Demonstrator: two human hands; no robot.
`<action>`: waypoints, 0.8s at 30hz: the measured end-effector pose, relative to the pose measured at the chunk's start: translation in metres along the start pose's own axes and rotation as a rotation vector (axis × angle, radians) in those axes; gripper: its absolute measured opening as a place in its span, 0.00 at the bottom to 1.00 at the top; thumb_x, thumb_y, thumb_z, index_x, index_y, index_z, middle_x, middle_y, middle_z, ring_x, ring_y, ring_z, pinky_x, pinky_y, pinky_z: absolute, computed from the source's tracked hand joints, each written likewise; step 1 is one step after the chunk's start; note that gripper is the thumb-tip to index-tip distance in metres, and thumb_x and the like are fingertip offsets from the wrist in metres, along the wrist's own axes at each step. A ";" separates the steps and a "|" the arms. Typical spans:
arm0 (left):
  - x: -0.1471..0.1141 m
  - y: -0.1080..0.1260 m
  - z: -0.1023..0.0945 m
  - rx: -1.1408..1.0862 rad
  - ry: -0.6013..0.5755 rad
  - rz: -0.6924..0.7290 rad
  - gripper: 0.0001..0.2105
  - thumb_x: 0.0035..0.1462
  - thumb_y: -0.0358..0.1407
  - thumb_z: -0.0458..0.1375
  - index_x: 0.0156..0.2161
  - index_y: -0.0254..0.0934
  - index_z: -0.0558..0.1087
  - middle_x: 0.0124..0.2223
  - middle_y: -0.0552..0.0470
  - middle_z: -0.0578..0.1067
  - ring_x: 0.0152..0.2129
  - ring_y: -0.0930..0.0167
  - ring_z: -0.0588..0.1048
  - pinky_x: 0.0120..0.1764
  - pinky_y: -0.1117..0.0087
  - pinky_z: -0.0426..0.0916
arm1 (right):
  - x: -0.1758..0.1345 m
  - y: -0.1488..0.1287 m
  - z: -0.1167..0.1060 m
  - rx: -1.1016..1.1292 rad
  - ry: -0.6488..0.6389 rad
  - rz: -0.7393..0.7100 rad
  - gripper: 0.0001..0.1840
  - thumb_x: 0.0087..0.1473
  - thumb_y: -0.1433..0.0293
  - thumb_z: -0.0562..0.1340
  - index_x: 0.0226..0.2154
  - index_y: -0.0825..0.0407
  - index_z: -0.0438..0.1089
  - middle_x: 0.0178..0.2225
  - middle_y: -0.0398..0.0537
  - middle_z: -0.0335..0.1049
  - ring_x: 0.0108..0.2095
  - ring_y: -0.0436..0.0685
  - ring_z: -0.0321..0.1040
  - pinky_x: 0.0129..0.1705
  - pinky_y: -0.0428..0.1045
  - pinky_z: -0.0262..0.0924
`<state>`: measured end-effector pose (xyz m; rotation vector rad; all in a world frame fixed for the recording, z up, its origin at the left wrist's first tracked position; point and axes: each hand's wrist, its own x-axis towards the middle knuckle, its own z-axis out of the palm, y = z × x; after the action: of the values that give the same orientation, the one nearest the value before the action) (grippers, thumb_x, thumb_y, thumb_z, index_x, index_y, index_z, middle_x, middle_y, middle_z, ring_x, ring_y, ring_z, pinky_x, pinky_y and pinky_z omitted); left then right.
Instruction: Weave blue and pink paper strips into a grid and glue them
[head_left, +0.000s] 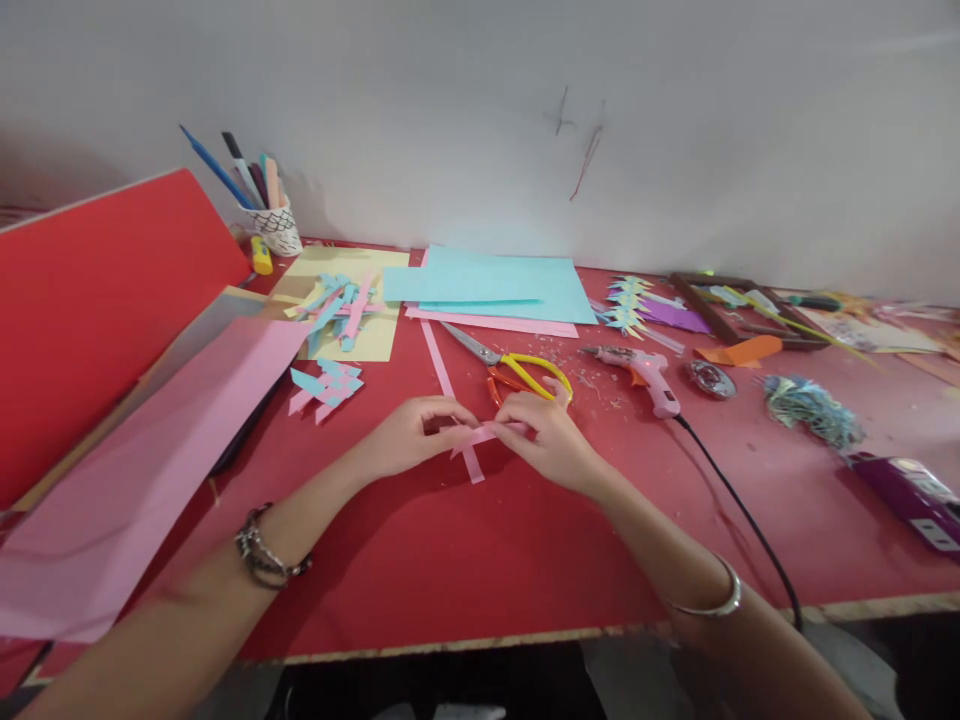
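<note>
Both hands meet over the middle of the red table, pinching a short pink paper strip (pixel 489 432). My left hand (pixel 409 435) is closed on its left end, thumb and forefinger together. On the right part of the same strip, my right hand (pixel 551 440) is closed too. A longer pink paper strip (pixel 438 362) lies on the table and passes beneath the held one. Just behind my right hand rest scissors (pixel 517 364) with yellow and orange handles, blades pointing to the back left. A small woven piece of pink and blue paper (pixel 327 388) lies left of my left hand.
A pink glue gun (pixel 637 372) with a black cord lies to the right, near a tape roll (pixel 711 379) and a purple power strip (pixel 907 495). Blue paper sheets (pixel 502 283) lie at the back. A pen cup (pixel 276 228) stands back left, and a large pink sheet (pixel 172 465) leans forward.
</note>
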<state>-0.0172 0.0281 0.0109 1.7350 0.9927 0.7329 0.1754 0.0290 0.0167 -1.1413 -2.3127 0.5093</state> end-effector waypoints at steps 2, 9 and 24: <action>0.000 -0.002 0.001 -0.011 0.007 -0.015 0.10 0.49 0.41 0.56 0.31 0.36 0.72 0.31 0.52 0.73 0.29 0.71 0.70 0.33 0.72 0.63 | 0.000 0.001 -0.001 0.001 0.038 -0.003 0.13 0.54 0.68 0.54 0.21 0.52 0.62 0.22 0.39 0.64 0.27 0.49 0.62 0.52 0.61 0.33; 0.000 -0.001 -0.001 0.083 0.095 0.031 0.10 0.47 0.41 0.58 0.24 0.36 0.69 0.27 0.53 0.71 0.25 0.72 0.67 0.32 0.71 0.63 | -0.002 0.001 -0.003 0.017 0.019 -0.015 0.11 0.53 0.69 0.53 0.22 0.52 0.61 0.24 0.41 0.66 0.29 0.50 0.63 0.50 0.59 0.38; -0.004 0.002 0.002 0.094 0.140 0.160 0.08 0.48 0.39 0.56 0.24 0.36 0.68 0.27 0.51 0.72 0.26 0.72 0.69 0.32 0.72 0.63 | -0.003 -0.004 -0.006 0.038 0.036 -0.066 0.16 0.55 0.66 0.52 0.19 0.52 0.61 0.19 0.37 0.63 0.22 0.47 0.58 0.50 0.57 0.40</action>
<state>-0.0165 0.0235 0.0118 1.8808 1.0042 0.9335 0.1777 0.0254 0.0224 -1.0445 -2.2919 0.5018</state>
